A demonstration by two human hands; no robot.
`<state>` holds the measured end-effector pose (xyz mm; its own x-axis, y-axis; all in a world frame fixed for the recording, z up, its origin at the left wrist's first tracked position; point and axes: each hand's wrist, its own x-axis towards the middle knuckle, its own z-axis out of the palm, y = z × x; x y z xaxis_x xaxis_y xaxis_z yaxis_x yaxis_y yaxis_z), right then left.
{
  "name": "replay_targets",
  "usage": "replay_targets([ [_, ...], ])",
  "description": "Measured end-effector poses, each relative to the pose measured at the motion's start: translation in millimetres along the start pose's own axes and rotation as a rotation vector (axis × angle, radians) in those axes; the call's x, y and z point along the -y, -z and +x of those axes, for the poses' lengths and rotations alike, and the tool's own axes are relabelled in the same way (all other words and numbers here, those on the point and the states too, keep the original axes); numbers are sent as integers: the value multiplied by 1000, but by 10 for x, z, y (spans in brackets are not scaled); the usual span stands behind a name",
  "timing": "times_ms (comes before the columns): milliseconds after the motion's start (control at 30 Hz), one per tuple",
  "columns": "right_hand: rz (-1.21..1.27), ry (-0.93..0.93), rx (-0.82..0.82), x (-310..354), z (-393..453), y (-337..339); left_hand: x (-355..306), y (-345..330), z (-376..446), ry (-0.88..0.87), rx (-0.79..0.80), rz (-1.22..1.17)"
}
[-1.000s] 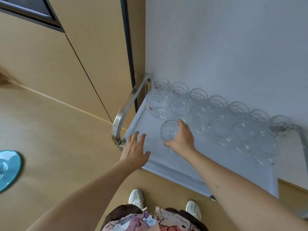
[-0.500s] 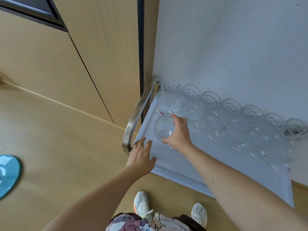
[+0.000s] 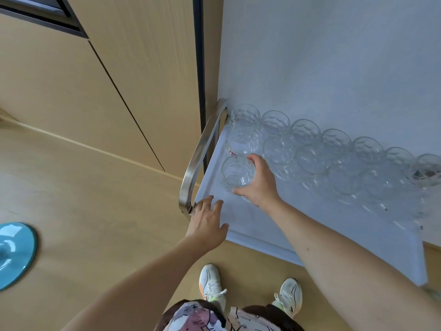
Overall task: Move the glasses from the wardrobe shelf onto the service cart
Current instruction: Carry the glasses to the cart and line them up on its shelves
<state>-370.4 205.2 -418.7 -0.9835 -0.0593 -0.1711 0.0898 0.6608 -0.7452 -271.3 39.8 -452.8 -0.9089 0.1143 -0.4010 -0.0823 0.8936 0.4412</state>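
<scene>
Gripping a clear faceted glass tumbler (image 3: 237, 173) from its right side, thumb at the near wall and fingers curled over the far rim, the person's right hand (image 3: 259, 181) holds it upright with its mouth facing up, low over the white tray top of the service cart (image 3: 262, 225); whether its base already touches the tray I cannot tell. Taking the curved brushed-steel handle of the cart (image 3: 200, 156) as the landmark, the held glass sits just to the right of it, at the handle end of the tray, directly in front of the two rows of identical clear tumblers (image 3: 310, 149) that run rightward from the handle along the pale grey wall (image 3: 334, 56). The nearest of those stands just behind it, touching or almost so, and that tight gap looks like what the set-down turns on: I judge the glass should settle straight down as the start of a third row. The left hand (image 3: 206, 222) hovers with fingers spread and relaxed, holding nothing, at the tray corner just below the handle's near end. Left of the handle stand light wooden wardrobe panels (image 3: 107, 80), and far to the left on the wooden floor lies a round turquoise disc (image 3: 14, 254)
</scene>
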Motion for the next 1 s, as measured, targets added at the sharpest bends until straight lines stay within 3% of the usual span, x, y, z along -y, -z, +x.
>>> replay_targets([
  [467,-61,-149,-113,-510,-862,705,-575,-180,-177,-129,53,46],
  [1000,-63,-332,-393,-1660,-3088,2207,-2891,-755,-924,-550,5,244],
])
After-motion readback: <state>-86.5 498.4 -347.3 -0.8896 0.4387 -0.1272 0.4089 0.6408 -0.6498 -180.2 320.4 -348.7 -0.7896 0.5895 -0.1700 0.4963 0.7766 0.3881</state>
